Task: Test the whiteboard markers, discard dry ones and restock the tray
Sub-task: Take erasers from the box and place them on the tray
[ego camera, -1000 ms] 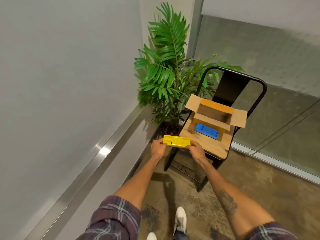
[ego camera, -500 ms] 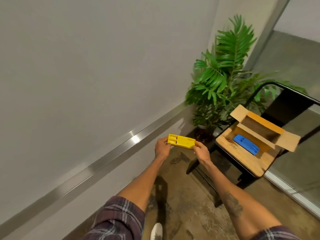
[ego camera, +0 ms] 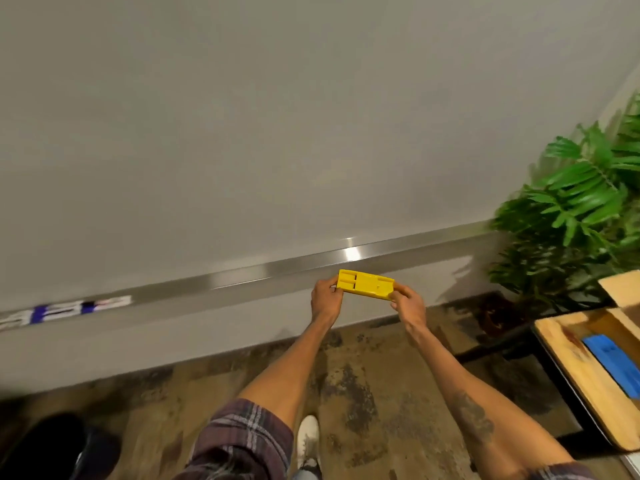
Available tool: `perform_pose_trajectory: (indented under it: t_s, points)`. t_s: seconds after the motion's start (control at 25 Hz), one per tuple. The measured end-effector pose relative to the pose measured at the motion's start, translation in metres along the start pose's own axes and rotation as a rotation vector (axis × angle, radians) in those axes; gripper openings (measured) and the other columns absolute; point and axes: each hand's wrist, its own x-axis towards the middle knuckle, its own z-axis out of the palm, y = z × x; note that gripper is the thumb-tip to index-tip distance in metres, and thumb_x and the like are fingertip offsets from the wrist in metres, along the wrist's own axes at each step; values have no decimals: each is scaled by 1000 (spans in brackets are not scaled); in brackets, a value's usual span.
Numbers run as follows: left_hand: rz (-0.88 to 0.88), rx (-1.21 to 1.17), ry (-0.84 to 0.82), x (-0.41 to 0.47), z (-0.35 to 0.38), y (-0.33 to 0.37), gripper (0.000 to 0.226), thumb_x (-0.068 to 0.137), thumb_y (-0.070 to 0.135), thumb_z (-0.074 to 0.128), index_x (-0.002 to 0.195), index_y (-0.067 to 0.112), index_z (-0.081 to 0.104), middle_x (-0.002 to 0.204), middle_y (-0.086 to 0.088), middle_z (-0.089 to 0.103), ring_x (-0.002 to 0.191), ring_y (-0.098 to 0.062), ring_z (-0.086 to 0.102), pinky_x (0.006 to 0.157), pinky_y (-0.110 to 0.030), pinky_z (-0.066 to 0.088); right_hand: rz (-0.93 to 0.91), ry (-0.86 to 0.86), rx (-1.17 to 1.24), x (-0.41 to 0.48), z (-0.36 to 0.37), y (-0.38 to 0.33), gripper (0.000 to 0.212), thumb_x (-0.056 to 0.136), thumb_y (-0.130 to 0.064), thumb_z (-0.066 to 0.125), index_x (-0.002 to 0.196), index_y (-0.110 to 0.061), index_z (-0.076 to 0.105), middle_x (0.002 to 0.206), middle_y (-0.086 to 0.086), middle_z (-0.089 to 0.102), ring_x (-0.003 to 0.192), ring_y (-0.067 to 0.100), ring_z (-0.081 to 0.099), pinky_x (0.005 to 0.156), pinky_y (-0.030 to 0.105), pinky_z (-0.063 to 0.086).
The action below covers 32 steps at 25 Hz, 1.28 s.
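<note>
The person holds a yellow tray (ego camera: 366, 284) with both hands, in front of the metal ledge (ego camera: 242, 276) that runs along the bottom of the whiteboard (ego camera: 311, 133). The left hand (ego camera: 325, 299) grips the left end of the tray, its fingers (ego camera: 332, 284) curled round the short edge. The right hand (ego camera: 408, 306) pinches the right end, with thumb and fingers closed on it. The tray is long and flat, a little tilted, and its open side (the one with the slots) is turned to the camera. Its upper edge overlaps the ledge in the view, but I cannot tell if the tray touches the ledge or is only held before it.

Far to the left on the same ledge lie some markers (ego camera: 65, 310), white with blue and dark parts. They are blurred, so I cannot count them.

At the right edge stands a chair (ego camera: 571, 372) with a wooden seat. On the seat lies a blue tray (ego camera: 613, 362), and near it is a cardboard box (ego camera: 623, 289), only partly in view. Behind the chair, in the corner, is a green plant (ego camera: 581, 209). At the lower left a black round object (ego camera: 52, 445) stands on the stained floor (ego camera: 363, 393), and one white shoe (ego camera: 308, 441) shows between the arms
</note>
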Motion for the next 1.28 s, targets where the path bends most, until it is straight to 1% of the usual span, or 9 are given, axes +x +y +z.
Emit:
perform_pose_trajectory:
  t_s: [0.2,0.44,0.6,0.68,0.84,0.96,1.12,1.16,1.28]
  points:
    - [-87,-45,169,-23,-74,-32,31,98,14,50,120,21,70,122,-9,64,110,-25,62,89,-31,48,-42,-151,-27,-19,70,-13,29,99,-9,52,125,-7,65,115,10,64,109,28,61,102,45,50]
    - [-152,-64,341,-34,-158,-77,30,98,12,49,119,21,70,122,-8,63,110,-25,62,93,-35,50,-73,-318,-23,-55,162,-31,29,99,-9,52,124,-10,66,116,9,66,108,25,61,101,39,51]
    - [-217,-99,414,-33,-213,-114,29,97,16,52,117,26,71,119,-6,66,105,-24,64,89,-34,51,-135,-434,-30,-79,227,-48,24,98,-11,54,101,-27,72,106,2,69,105,22,63,98,35,51]
    - [-217,-118,445,-31,-242,-130,26,98,16,53,115,24,71,120,-6,66,105,-23,63,87,-30,49,-160,-466,-44,-83,262,-56,30,97,-10,54,88,-32,72,103,0,71,104,22,64,98,38,52]
    - [-222,-121,478,-16,-306,-157,31,99,11,49,119,21,70,120,-4,63,108,-21,60,86,-24,44,-169,-493,-85,-87,337,-63,35,92,-7,54,83,-35,73,101,3,72,106,28,65,101,48,50]
    - [-221,-125,471,-1,-352,-176,33,97,6,47,110,21,74,113,-9,65,100,-23,60,83,-25,42,-134,-507,-77,-95,389,-70,34,91,-3,54,84,-31,73,101,9,72,108,33,64,101,51,49]
    - [-252,-107,451,21,-400,-201,43,96,-2,43,80,31,65,93,-7,56,89,-18,50,79,-26,36,-103,-516,-48,-99,452,-74,28,91,-2,58,95,-26,71,105,6,70,108,27,64,102,45,49]
    - [-275,-97,440,27,-409,-211,42,96,-3,42,83,28,67,95,-7,55,90,-20,50,79,-26,35,-93,-519,-47,-98,467,-74,28,91,-2,58,96,-26,71,105,5,70,107,26,64,101,44,49]
    - [-293,-37,406,48,-429,-245,39,94,-3,43,117,16,70,112,-13,63,105,-28,59,84,-26,41,-64,-532,-57,-91,507,-68,26,92,-5,59,94,-27,72,103,3,71,106,26,64,100,43,50]
